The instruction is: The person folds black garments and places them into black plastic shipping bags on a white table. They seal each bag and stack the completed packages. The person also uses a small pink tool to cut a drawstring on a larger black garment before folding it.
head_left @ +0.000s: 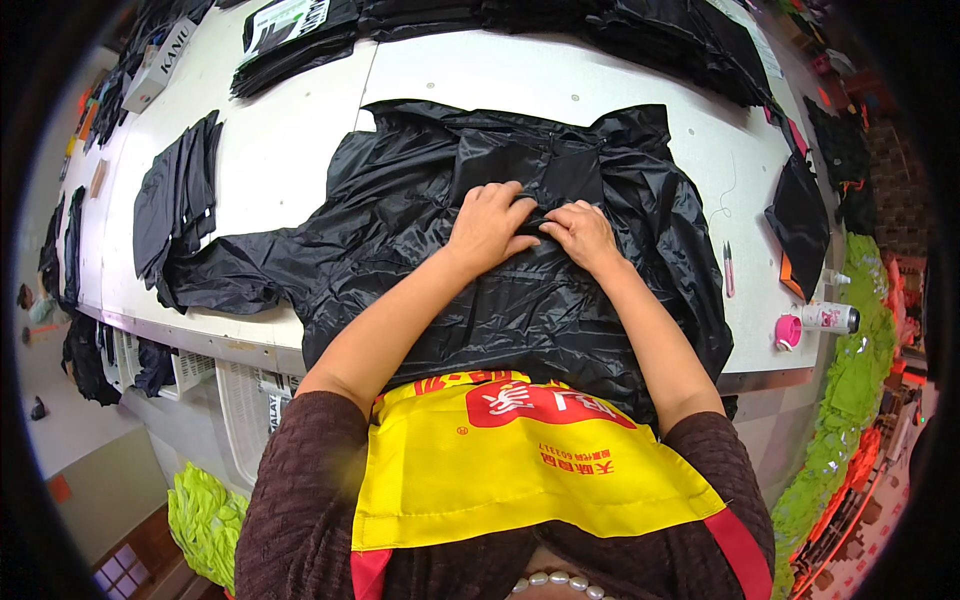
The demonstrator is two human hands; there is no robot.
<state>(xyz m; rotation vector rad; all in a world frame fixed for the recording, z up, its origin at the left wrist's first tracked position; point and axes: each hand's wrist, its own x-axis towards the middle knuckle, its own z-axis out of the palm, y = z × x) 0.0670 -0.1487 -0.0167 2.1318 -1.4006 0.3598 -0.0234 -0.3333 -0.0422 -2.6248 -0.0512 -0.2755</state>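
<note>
White worktable (500,78) with a slightly bowed edge fills the scene, and a glossy black fabric garment (400,215) lies rumpled at its middle, one sleeve stretched leftward beside a pile of folded matte-black cloth pieces (180,190). On the garment, the right hand (585,238) pinches a raised fold between thumb and fingers; the left hand (487,228) rests just beside it, fingers curled onto the cloth and thumb apart, though whether it pinches anything I cannot tell. Bold lettering marks a white oblong carton (158,65) at far left, and a printed white-and-green sheet (290,25) atop black fabric is cut off above. Upside-down characters, some white on a red patch, cover the bright yellow apron (520,485), which hides the garment's near edge. Print on the white cylindrical bottle (828,318) at right is too small to make out.
</note>
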